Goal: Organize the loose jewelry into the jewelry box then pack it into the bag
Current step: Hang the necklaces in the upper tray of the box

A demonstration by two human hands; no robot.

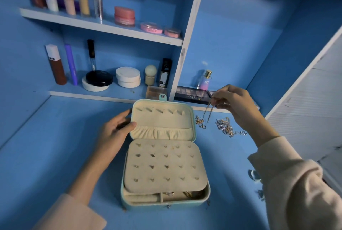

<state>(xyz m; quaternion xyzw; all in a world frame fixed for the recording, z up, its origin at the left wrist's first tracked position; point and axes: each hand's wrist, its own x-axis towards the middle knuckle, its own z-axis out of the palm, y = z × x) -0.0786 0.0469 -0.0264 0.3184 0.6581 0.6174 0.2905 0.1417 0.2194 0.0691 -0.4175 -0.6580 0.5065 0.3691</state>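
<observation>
The right hand pinches a chain necklace between thumb and fingertips, raised above the tabletop. The chain hangs doubled, its long axis nearly vertical, and its lower end dangles just over a small cluster of gold pieces.

The open jewelry box lies to the left of this hand. Its lid is tipped back, with a row of necklace hooks running left to right across the top. The chain hangs just beside the lid's right edge, so I judge that the coming move is a short carry leftward, the right hand being by far the nearer one.

The left hand grips the lid's left edge, thumb on the cream lining and fingers behind it, steadying the lid.

Below the hooks a gathered pocket crosses the lid. In the base an earring panel covers most of the compartments. Some gold items show in the front slots.

A larger tangle of loose chains lies on the tabletop under the right wrist, well apart from the box. It could snag the dangling end.

Behind the hand, an eyeshadow palette and a perfume bottle stand on the low shelf. No bag is in view.
</observation>
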